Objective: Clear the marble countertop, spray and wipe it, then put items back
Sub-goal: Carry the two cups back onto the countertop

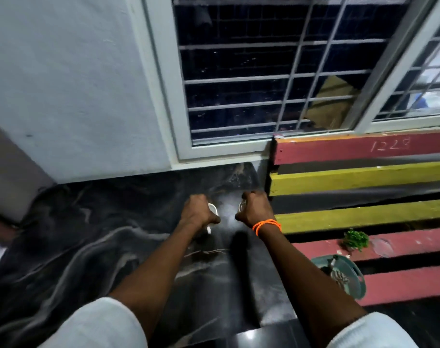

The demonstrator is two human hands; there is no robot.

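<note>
left of the painted slatted bench [359, 179] the marble countertop [93, 247] lay bare and passable; the white wall [71, 84] and barred window [251, 71] closed off its far edge.

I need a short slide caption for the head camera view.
Both hands, left and right, each grip a small white object over the dark marble countertop below a barred window.

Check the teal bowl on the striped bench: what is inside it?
The teal bowl on the striped bench holds a few small dark and pale scraps, too blurred to identify. Its near wall hides part of the inside. Green leaves lie beside it, outside.
</note>
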